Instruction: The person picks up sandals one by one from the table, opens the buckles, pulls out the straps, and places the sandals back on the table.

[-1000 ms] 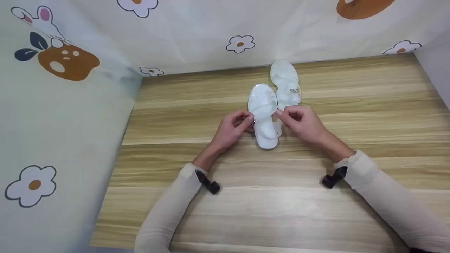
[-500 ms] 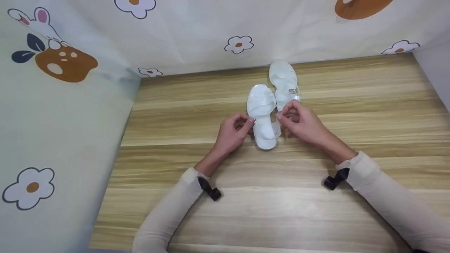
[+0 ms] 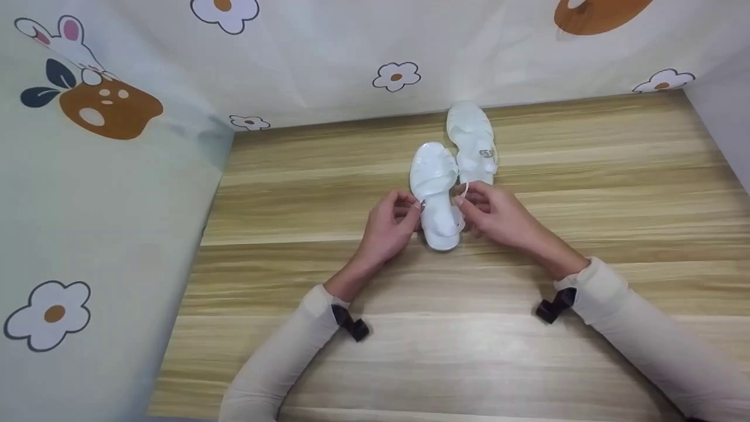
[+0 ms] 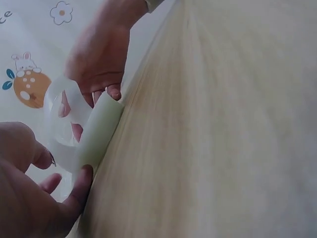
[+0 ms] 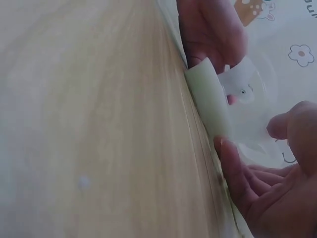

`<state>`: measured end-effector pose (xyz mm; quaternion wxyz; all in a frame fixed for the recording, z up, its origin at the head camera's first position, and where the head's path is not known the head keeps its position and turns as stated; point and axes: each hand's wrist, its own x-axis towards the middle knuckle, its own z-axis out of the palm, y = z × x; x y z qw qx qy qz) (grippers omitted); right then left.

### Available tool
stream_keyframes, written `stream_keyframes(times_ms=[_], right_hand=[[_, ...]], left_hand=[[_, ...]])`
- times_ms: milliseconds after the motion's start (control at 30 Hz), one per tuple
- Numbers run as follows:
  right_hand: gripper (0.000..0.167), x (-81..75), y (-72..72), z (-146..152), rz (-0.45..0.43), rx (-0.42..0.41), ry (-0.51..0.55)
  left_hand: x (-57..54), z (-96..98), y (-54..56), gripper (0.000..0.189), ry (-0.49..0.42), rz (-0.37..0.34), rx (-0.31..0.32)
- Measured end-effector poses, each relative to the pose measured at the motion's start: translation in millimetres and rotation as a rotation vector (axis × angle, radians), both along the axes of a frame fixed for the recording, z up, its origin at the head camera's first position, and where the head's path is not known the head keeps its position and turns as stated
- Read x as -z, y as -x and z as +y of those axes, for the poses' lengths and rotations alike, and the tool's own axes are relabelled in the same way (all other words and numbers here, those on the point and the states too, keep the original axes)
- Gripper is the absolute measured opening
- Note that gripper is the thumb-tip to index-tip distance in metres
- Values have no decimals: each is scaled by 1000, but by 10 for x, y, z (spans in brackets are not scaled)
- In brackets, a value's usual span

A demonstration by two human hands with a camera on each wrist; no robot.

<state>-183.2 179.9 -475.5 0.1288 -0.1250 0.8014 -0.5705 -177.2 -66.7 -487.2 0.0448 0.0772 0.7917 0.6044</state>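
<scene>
A white jelly sandal (image 3: 433, 176) lies on the wooden table, toe away from me, between both hands. My left hand (image 3: 387, 225) pinches its left side by a small metal buckle (image 3: 422, 205). My right hand (image 3: 495, 214) pinches the thin loose end of the sandal's strap (image 3: 466, 190) on the other side, between thumb and forefinger. In the left wrist view the sandal's heel (image 4: 101, 126) faces the camera, and a left fingertip touches the sole. The right wrist view shows the back strap (image 5: 240, 89) arching above the heel.
A second white sandal (image 3: 470, 126) lies just beyond, to the right, with a metal buckle (image 3: 486, 153); its heel is partly behind my right hand. A printed curtain (image 3: 322, 64) borders the table's (image 3: 445, 328) back and left edges.
My right hand has shifted slightly left and down, and the strap end now stands up between its fingers. The left hand stays at the buckle. Both sandals keep their places.
</scene>
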Motion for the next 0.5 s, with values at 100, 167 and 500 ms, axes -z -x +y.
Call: stream_keyframes(times_ms=[100,167,500], right_hand=[[38,14,-40,-54,36,-25,-41],[36,25,-60,-87,55,-33,-66],[39,18,-93,-148,77,-17,-42]], left_hand=[[-24,7,-18,15,0,-3,7],[-28,12,-24,14,-7,-6,0],[-38,27,-31,11,-24,24,-11]])
